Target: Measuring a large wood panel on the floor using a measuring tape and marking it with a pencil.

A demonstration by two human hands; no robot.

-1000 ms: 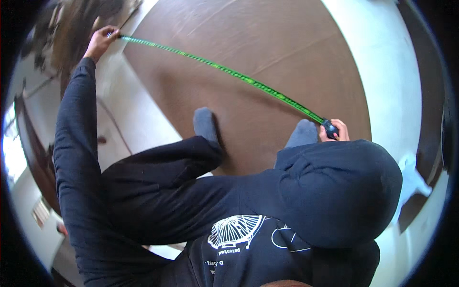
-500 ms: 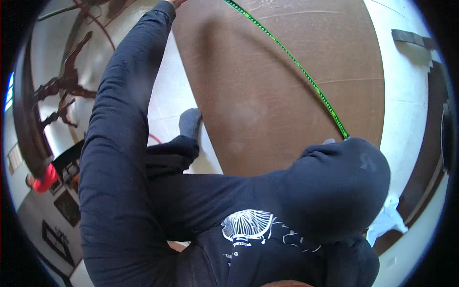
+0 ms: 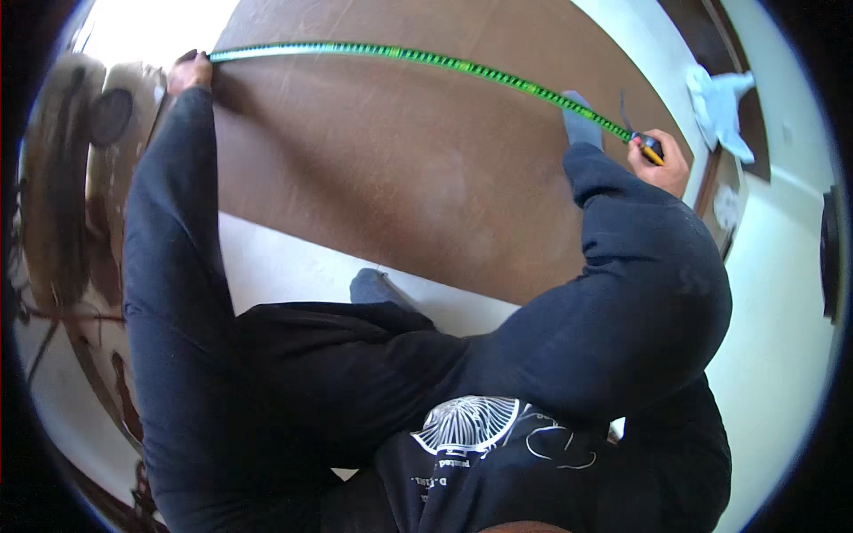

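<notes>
Brown board (image 3: 382,178) lies on pale floor (image 3: 275,258). At left, left hand (image 3: 190,76) grasps end of green tape blade (image 3: 435,59), which bows across board, passing over grey-socked foot (image 3: 582,131) to dark tape case (image 3: 653,142) clenched in right hand (image 3: 666,169). Farther right, pale-blue crumpled item (image 3: 721,107).

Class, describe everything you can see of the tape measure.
The tape measure has a dark case, gripped in the right hand. Its thin, green, dark-marked strip, seemingly metal, is pulled out across the brown board, crossing above a sock, its end at the left hand. It looks curved; contact with the board is unclear.
</notes>
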